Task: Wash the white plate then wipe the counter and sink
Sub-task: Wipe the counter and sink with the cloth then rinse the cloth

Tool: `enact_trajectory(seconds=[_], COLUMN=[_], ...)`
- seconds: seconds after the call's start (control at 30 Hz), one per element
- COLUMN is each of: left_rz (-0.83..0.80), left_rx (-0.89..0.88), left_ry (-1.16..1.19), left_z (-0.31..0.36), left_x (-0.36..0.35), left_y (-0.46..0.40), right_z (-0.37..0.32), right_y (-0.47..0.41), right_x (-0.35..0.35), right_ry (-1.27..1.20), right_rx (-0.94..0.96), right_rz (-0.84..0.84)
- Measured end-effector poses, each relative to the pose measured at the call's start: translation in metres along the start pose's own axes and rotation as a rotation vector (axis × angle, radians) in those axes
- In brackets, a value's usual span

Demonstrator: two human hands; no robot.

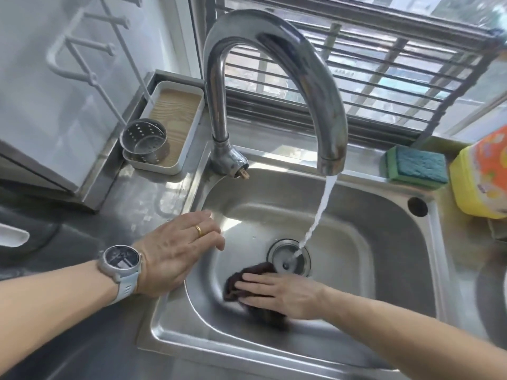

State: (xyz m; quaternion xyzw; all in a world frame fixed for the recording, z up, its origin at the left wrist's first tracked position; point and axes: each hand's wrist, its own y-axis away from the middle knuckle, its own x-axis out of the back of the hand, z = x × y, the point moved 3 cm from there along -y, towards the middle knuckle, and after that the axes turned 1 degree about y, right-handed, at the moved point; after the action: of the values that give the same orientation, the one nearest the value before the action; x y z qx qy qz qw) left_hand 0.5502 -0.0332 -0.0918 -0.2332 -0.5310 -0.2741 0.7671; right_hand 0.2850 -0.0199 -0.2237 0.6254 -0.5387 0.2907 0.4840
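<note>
A person leans over a stainless steel sink set in a steel counter, apparently at the sink-wiping stage of the chore; the white plate cannot be picked out with certainty, only a pale rim at the 9 o'clock edge and a curved edge at 3 o'clock that are too cropped to name. At 10 o'clock a white tray with a wood-grain liner holds a perforated metal cutlery cup, parked clear of the basin where drips can drain. The left hand, wearing a pale-strapped wristwatch and a gold ring, lies flat with fingers straight on the basin's left rim, holding nothing, probably as a brace while the other arm works. A curved chrome tap arches from 12 o'clock and runs a stream of water onto the round drain strainer, likely to rinse what the wiping loosens. Just beside the strainer at 6 o'clock, the right hand presses a dark brown cloth against the basin floor, fingers extended and flat on top rather than curled round it. At 2 o'clock a blue-and-green sponge and a yellow printed container sit on the back ledge within reach.
</note>
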Motion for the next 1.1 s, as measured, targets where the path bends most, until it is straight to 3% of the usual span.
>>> enact_trajectory(seconds=[0.07,0.13,0.33,0.47,0.6,0.77,0.9,1.0,1.1], left_rz=[0.012,0.015,0.036,0.026,0.016,0.004,-0.019,-0.031,-0.044], left_rx=[-0.001,0.005,-0.013,-0.014,-0.008,-0.001,-0.006,-0.01,-0.004], left_ry=[-0.001,0.009,-0.023,-0.012,-0.038,-0.044,-0.032,-0.036,-0.053], left_z=[0.002,0.002,-0.003,-0.004,-0.005,-0.005,-0.004,-0.005,-0.004], left_x=[0.002,0.001,-0.003,-0.006,-0.008,-0.007,-0.006,-0.006,-0.006], left_y=[-0.003,-0.004,-0.002,-0.002,0.0,-0.001,-0.001,-0.001,0.0], right_z=[0.027,0.064,0.101,0.084,0.054,-0.001,-0.029,-0.044,-0.053], right_y=[-0.049,-0.064,0.042,0.129,0.147,0.142,0.079,-0.021,-0.089], right_x=[0.022,0.048,0.087,0.034,0.014,0.004,0.027,0.054,0.075], right_ry=[0.043,0.017,-0.075,-0.077,-0.142,-0.539,-0.702,-0.986,-1.068], right_rx=[-0.027,-0.178,-0.428,-0.605,-0.669,-0.799,-0.875,-0.776,-0.758], right_rz=[0.068,0.02,0.159,-0.198,-0.362,-0.457,-0.289,-0.032,0.16])
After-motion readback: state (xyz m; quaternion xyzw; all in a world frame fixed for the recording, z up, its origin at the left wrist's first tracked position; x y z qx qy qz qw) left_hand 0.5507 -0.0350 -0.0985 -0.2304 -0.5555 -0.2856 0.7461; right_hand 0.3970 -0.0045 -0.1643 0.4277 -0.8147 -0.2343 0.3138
